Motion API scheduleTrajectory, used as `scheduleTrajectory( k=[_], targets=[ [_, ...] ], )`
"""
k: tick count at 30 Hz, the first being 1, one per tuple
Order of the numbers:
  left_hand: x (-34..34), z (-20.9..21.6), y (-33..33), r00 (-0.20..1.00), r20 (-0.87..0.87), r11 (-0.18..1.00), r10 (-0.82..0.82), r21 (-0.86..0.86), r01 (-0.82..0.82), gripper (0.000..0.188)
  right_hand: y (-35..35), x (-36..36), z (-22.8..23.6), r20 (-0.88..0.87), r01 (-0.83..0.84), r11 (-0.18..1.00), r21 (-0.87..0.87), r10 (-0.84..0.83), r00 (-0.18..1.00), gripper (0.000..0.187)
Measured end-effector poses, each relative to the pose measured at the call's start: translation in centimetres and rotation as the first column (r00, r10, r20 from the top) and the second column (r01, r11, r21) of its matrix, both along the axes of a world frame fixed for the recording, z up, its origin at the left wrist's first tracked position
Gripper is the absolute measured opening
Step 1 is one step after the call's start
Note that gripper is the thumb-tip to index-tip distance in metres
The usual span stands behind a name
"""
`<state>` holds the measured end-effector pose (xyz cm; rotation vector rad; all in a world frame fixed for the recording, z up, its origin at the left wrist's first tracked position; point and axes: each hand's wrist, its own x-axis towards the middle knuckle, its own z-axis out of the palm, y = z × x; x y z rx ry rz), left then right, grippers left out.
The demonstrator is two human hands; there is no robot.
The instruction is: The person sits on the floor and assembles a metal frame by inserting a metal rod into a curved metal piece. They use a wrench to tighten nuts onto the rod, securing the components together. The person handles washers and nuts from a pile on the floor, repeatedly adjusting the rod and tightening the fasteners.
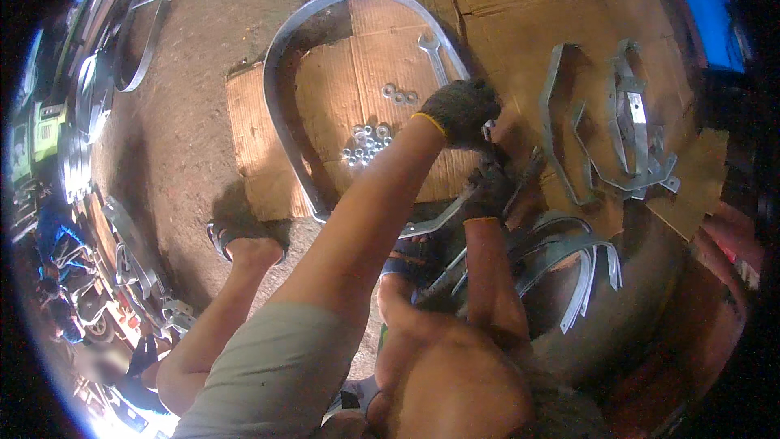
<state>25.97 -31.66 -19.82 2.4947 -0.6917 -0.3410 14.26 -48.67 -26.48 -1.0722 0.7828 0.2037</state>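
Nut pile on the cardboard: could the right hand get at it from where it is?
Probably not straight across: the left forearm seems to cross between the right hand and the nut pile. Going under or around that arm might work.

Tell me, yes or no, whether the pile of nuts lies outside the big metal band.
No, the nuts lie on cardboard within the metal band.

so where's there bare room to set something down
Inside the metal band, the cardboard between its left side and the nuts is bare; also the floor left of that cardboard, above the left sandal. Crowded: around the left hand and right hand, and rightward, among bent brackets and curved strips.
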Motion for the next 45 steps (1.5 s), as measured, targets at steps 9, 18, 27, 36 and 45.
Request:
scheduleTrajectory(
  k=[9,18,27,36,45],
  targets=[
    [-0.3,1.8,0.2,0.99,0.134,0.999,-0.038,-0.034,0.043,0.053,0.2,-0.9,0.2,0.116,0.103,0.994,-0.04,-0.097,0.988,0.025],
    [-0.6,1.4,0.1,0.981,0.194,1.0,-0.001,-0.008,0.003,0.055,0.1,-0.2,4.8,0.045,-0.102,0.95,-0.294,0.12,0.992,0.028],
    [-1.3,2.2,-0.2,0.986,0.168,0.999,0.012,-0.041,-0.006,0.053,-0.2,-0.1,1.9,0.031,-0.06,0.887,-0.457,0.083,0.996,0.022],
    [-2.6,1.1,0.3,0.984,0.019,0.974,0.175,-0.147,-0.171,0.057,0.2,2.1,-0.4,0.032,-0.245,0.916,-0.317,0.268,0.963,0.007],
    [-4.3,-0.1,-0.1,0.97,-0.063,0.934,0.237,-0.26,-0.245,0.053,-2.3,2.2,-7.2,-0.078,-0.377,0.857,-0.352,0.375,0.924,0.028]
  ],
)
